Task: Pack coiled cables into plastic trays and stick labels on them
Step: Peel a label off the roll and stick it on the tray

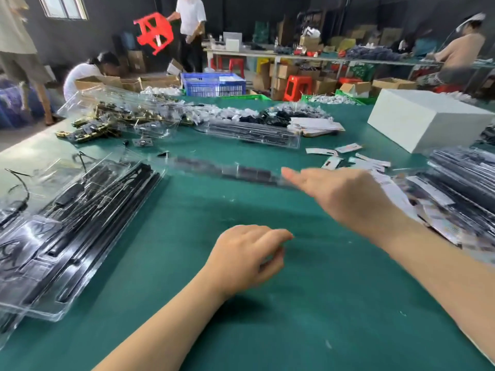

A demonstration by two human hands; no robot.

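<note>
A long clear tray lies blurred across the middle of the green table, dark cable parts showing through it, and the right hand is right at its near end. Fingers there look straight and close together, tips touching or just over the tray's end; the blur makes it hard to say whether they actually grip it. The left hand hovers nearer the body over bare table, fingers loosely curled, holding nothing.

Here is the risk: that tray is thin, slick plastic. A push on one end alone could swing it round or skid it away rather than bring it in, and if it is not snapped closed the cable inside could spring out.

Just right of the reaching arm sits a loose scatter of labels, and beyond them a heap of packed trays touching the forearm's side. A wide sweep of the arm could drag labels off their spot or nudge that heap.

On the left, a stack of filled trays hangs close to the table's edge; bumping it looks costly. Farther back lie another tray, piles of bagged parts and a white box, well apart from the hands.
</note>
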